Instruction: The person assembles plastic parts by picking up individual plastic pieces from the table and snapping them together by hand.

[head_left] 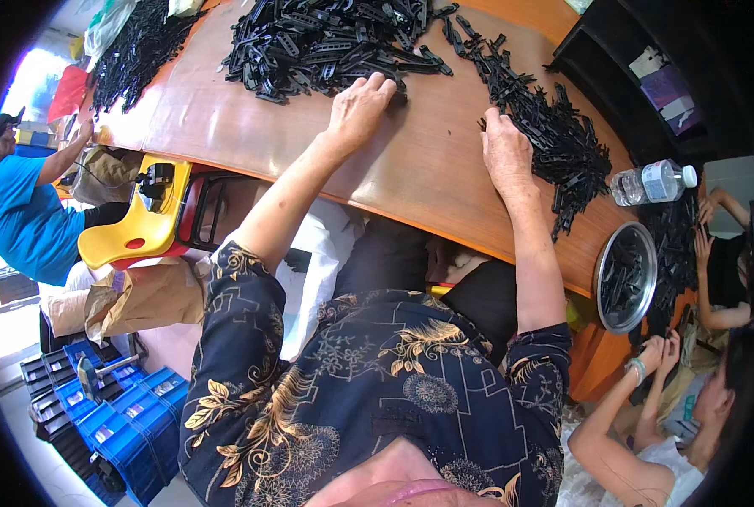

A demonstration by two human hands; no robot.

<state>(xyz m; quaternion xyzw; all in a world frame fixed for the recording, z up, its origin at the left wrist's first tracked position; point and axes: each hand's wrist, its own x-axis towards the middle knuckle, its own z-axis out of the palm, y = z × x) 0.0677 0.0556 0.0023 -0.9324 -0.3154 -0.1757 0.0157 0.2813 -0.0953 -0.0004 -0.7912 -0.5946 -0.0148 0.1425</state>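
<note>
Long, narrow black plastic pieces lie in a large pile on the brown table. My left hand is at the near edge of this pile, its fingers curled down. A dark piece shows beside those fingertips, and what lies under them is hidden. Along the right side of the table runs a second pile of similar black pieces. My right hand rests at its left edge, fingers bent and drawn together. A small dark tip pokes out by its fingertips; I cannot make out the rest.
A round metal tray of black pieces sits at the table's right edge, near a clear bottle. Two co-workers are on the right, one in blue at far left. A yellow chair and blue crates stand left.
</note>
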